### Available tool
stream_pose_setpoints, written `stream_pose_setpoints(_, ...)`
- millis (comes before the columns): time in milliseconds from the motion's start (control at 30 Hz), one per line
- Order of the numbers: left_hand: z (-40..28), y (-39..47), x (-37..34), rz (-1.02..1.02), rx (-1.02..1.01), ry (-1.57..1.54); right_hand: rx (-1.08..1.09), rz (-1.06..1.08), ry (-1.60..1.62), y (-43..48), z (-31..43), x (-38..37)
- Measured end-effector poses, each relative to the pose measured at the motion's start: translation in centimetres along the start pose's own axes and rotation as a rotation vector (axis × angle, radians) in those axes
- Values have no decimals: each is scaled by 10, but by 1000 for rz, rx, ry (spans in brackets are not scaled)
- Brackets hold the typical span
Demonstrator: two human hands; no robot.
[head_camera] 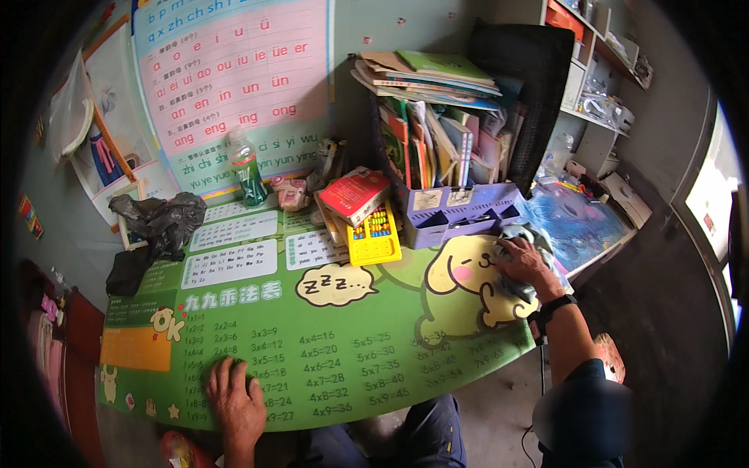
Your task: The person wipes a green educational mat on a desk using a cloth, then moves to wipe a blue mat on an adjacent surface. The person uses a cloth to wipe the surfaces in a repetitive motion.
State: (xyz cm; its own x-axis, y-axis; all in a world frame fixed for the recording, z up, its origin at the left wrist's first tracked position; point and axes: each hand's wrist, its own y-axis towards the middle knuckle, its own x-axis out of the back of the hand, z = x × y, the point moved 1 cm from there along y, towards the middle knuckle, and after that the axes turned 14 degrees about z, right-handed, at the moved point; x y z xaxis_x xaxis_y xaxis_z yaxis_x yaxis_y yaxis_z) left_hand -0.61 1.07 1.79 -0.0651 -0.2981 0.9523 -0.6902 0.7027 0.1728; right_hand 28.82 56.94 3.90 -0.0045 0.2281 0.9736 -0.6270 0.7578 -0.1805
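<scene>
My right hand (pixel 521 261) presses on a crumpled grey-green cloth (pixel 541 243) at the right end of the desk, over a printed cartoon dog. A dark band circles that wrist. My left hand (pixel 235 401) rests palm down near the front edge, on the printed multiplication table, and holds nothing. Beneath both lies a green printed desk mat (pixel 327 327). Close behind the cloth stands a purple desk organizer (pixel 427 231), packed with upright books and topped by a stack of booklets (pixel 430 76).
Left of the organizer are a yellow abacus toy (pixel 374 250), a thick red book (pixel 356 190) and a green-labelled plastic bottle (pixel 248 169). A black plastic bag (pixel 161 222) lies at the back left. Another surface with a blue printed cover (pixel 585 225) adjoins on the right.
</scene>
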Motion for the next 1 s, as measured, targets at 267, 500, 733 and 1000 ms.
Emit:
stream_pose_setpoints(267,-2,0,-1,-19,13,12,-201,26,9,22,6,-4)
stream_pose_setpoints(500,0,-2,-4,-45,-5,12,-72,-10,-45,-5,66,-26)
stream_pose_setpoints(733,2,-2,-7,-76,-33,27,65,17,-56,-43,156,-43)
stream_pose_setpoints(1000,4,-3,-11,-66,-30,47,208,33,-32,-71,250,-60)
